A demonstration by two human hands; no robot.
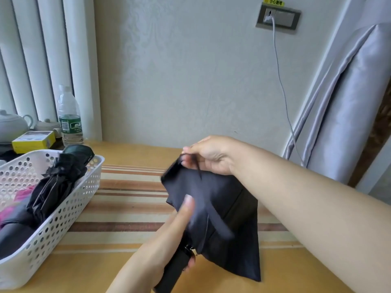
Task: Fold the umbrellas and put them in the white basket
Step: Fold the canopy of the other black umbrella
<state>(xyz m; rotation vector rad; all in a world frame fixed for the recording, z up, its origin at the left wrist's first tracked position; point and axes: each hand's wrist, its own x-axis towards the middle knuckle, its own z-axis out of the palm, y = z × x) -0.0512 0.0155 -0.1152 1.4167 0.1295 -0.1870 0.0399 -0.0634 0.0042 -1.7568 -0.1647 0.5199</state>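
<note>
A white basket (63, 210) sat at the left of the striped counter (131, 199), holding folded dark umbrellas (57, 185); behind it stood a yellow box (33, 141) and a water bottle (69, 117), its green label unreadable; the left hand (169, 235) gripped the black umbrella (222, 218) by its handle, thumb laid on the cloth; the right hand (209, 155) pinched its strap with curled fingers (186, 159); a wall socket (278, 16) carried a yellow sticker with Chinese writing
</note>
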